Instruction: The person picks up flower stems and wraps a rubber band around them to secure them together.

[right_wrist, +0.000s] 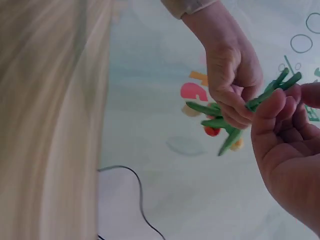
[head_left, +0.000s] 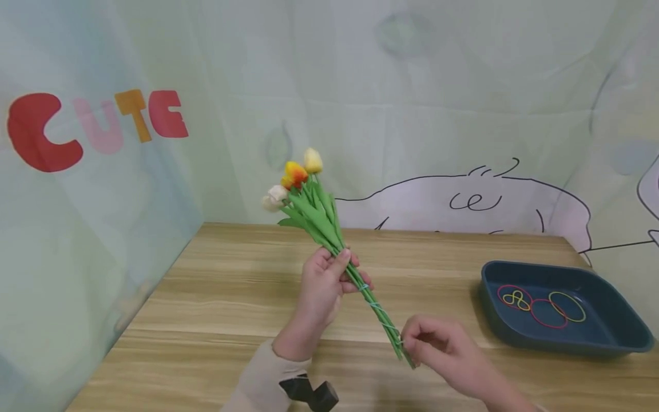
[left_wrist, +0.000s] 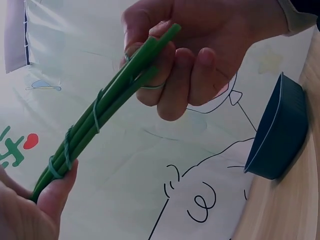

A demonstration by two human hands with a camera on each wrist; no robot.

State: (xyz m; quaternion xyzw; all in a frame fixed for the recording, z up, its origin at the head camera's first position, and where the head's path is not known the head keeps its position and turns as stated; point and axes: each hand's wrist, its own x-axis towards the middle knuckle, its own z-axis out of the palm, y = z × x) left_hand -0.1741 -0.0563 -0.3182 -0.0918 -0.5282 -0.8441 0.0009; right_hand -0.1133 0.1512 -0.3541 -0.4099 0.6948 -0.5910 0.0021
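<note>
Artificial tulip bunch (head_left: pixel 329 240): you are holding it above the tabletop (head_left: pixel 216 297), left hand (head_left: pixel 324 286) gripping mid-stems, right hand (head_left: pixel 432 343) pinching a rubber band (left_wrist: pixel 150 86) round stem ends. Upper bands already wound; the last appears unfinished.

Bundle of green stems (left_wrist: pixel 107 107) wrapped with thin rubber bands (left_wrist: pixel 65 150), right hand (left_wrist: pixel 200 55) pinching the upper end, left hand (left_wrist: pixel 35 210) gripping the lower end — dark tray (left_wrist: pixel 277 135) on wooden table (left_wrist: pixel 295 205) behind.

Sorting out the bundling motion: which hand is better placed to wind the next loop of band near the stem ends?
Right hand: it pinches the green artificial tulip stems at their ends; the left hand grips higher.
</note>
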